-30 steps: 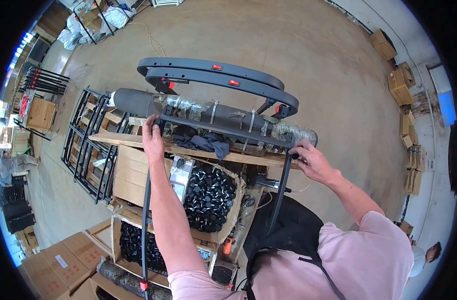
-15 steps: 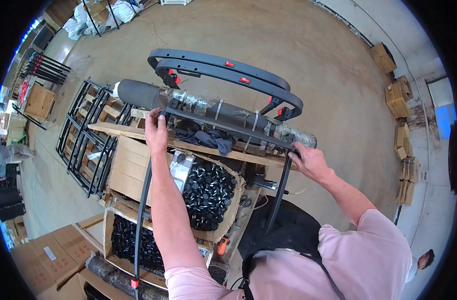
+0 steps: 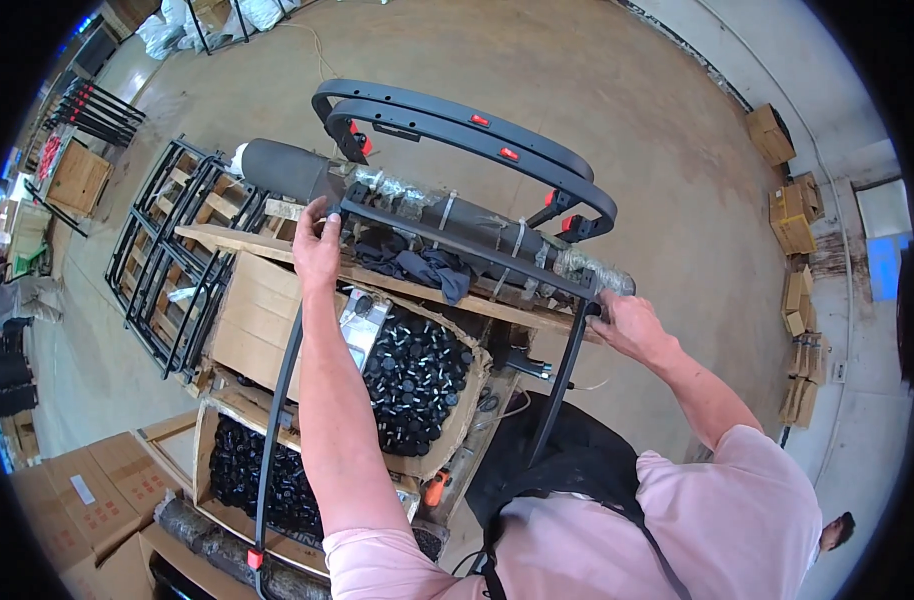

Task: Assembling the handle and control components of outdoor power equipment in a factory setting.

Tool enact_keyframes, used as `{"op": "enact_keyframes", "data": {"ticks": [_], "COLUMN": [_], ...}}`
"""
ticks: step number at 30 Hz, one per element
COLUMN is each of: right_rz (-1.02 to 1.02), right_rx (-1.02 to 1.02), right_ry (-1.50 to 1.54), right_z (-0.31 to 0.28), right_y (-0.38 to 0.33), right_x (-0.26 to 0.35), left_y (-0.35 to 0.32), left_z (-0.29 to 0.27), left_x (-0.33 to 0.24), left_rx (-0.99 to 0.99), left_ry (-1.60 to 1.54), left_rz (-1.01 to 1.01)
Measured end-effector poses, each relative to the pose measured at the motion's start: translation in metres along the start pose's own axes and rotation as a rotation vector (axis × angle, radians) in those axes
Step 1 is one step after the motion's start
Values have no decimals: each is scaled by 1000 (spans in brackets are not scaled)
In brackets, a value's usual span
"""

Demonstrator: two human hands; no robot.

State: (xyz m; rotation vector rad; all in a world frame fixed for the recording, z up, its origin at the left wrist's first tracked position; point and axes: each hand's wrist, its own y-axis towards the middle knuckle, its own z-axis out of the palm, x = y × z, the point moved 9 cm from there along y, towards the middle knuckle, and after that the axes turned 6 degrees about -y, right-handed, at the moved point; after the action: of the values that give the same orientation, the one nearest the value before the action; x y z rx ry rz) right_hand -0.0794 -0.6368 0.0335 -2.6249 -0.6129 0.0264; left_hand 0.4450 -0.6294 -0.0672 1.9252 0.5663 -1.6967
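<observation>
A black metal tube frame (image 3: pixel 467 250) lies across a long padded roll (image 3: pixel 282 172) wrapped in dark foam and plastic film. Its two side tubes run down toward my body, and a red clip sits low on the left one. My left hand (image 3: pixel 318 250) is closed around the left corner of the crossbar. At the right corner, my right hand (image 3: pixel 632 326) has its fingers and thumb curled on the tube joint. Just beyond the roll stands a pair of curved black tubes (image 3: pixel 457 125) with red clips. A dark crumpled cloth (image 3: pixel 422 268) lies behind the crossbar.
Below my arms are a carton of black-headed bolts (image 3: pixel 417 385) and a box of small black parts (image 3: pixel 247 475). A power tool (image 3: pixel 527 366) lies by the wooden bench edge. Black frames (image 3: pixel 182 260) are stacked at left; cartons (image 3: pixel 792 218) line the right wall.
The view has shifted slightly. My right hand's fingers have moved from the top of the right corner to its outer side. My left hand stays at the left corner.
</observation>
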Motion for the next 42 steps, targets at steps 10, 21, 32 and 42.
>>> {"op": "enact_keyframes", "data": {"ticks": [10, 21, 32, 42], "right_rz": [-143, -344, -65, -89], "right_rx": [-63, -236, -97, -23], "right_ry": [-67, -36, -105, -67], "right_z": [-10, -13, -7, -8], "right_y": [2, -7, 9, 8], "right_x": [24, 39, 21, 19], "left_y": [0, -1, -9, -5], "left_z": [1, -10, -3, -5], "left_x": [2, -10, -29, -2], "left_rx": [6, -5, -58, 7], "left_ry": [68, 60, 331, 192], "left_rz": [42, 79, -39, -83]}}
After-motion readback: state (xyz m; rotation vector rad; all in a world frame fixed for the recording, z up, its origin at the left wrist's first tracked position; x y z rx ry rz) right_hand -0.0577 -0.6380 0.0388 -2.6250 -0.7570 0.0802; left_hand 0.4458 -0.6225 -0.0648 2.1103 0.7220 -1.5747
